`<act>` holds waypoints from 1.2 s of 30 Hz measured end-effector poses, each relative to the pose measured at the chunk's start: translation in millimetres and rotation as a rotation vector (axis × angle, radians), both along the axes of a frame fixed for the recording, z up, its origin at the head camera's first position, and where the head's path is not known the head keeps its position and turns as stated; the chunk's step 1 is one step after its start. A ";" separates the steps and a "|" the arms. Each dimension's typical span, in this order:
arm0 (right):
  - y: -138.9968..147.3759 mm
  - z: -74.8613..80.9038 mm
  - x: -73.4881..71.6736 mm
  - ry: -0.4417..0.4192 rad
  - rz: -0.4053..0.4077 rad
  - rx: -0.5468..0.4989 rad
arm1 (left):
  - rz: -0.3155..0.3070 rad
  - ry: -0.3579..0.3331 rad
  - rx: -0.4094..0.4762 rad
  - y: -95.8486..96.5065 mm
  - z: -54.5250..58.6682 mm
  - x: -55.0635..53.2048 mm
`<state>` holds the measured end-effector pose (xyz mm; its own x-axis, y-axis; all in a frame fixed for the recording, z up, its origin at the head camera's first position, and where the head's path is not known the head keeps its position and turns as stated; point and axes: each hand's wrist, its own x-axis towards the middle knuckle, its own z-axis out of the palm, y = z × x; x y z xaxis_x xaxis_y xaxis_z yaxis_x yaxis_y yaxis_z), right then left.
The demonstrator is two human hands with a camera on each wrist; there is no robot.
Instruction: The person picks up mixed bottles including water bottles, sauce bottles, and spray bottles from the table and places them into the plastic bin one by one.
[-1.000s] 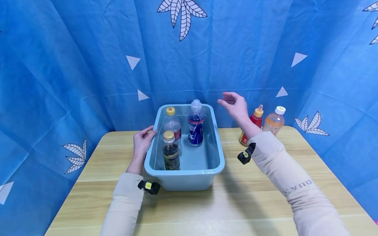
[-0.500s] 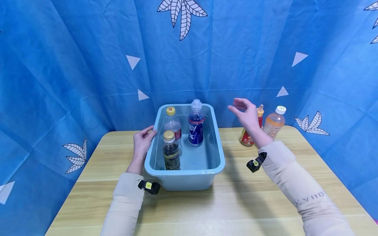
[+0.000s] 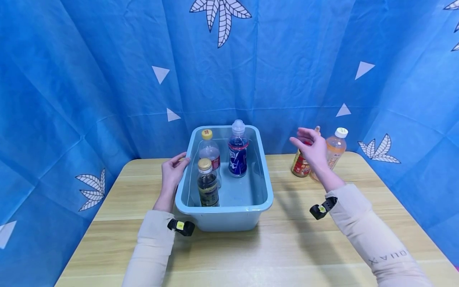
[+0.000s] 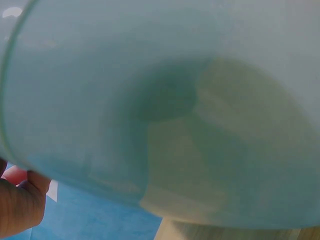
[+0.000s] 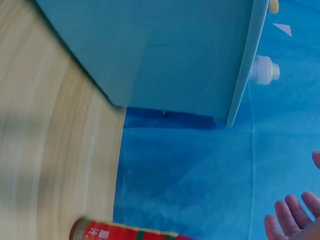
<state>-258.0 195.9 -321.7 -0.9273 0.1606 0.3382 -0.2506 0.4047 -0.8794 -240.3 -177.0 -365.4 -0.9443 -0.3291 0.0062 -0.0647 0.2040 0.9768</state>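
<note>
A light blue plastic tub (image 3: 226, 221) stands mid-table. My left hand (image 3: 172, 173) pinches its left rim, thumb and fingers at the edge; the left wrist view shows curled fingers (image 4: 31, 197) there. Inside stand a dark bottle with a gold cap (image 3: 208, 190), a clear bottle with a yellow cap (image 3: 208, 150) and a blue-labelled bottle (image 3: 237, 159). My right hand (image 3: 315, 151) hovers with parted, loosely bent fingers, holding nothing. It partly covers a red squeeze bottle (image 3: 300, 165). Just right of that is an orange-tinted bottle with a white cap (image 3: 335, 146).
The wooden table (image 3: 229, 259) runs back to a blue patterned curtain (image 3: 294, 67), which also hangs along both sides. Both bottles outside the tub stand near the table's back right edge.
My right hand has moved right and down from beside the tub to in front of the red squeeze bottle. My left hand, the tub and its bottles stay in place.
</note>
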 end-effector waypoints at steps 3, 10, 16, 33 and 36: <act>6.4 -3.6 1.5 -0.014 -0.020 -0.015 | 0.000 0.001 0.001 -0.3 -0.4 -0.1; 22.1 -10.9 4.8 0.030 -0.077 -0.035 | -0.004 0.009 0.010 -0.9 -0.8 0.2; 41.0 -18.2 6.3 0.078 -0.108 -0.045 | -0.005 0.010 0.016 -0.3 -0.2 0.2; 64.1 -15.7 13.3 0.039 -0.335 -0.026 | -0.008 -0.007 0.026 0.0 -0.7 -0.5; 67.9 -14.8 11.7 0.035 -0.363 -0.035 | -0.007 -0.006 0.024 0.0 -0.9 -0.2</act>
<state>-246.3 263.8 -336.5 -0.7958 0.4892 0.3571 -0.1263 0.4426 -0.8878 -240.6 -177.1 -366.3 -0.9464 -0.3228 -0.0075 -0.0695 0.1812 0.9810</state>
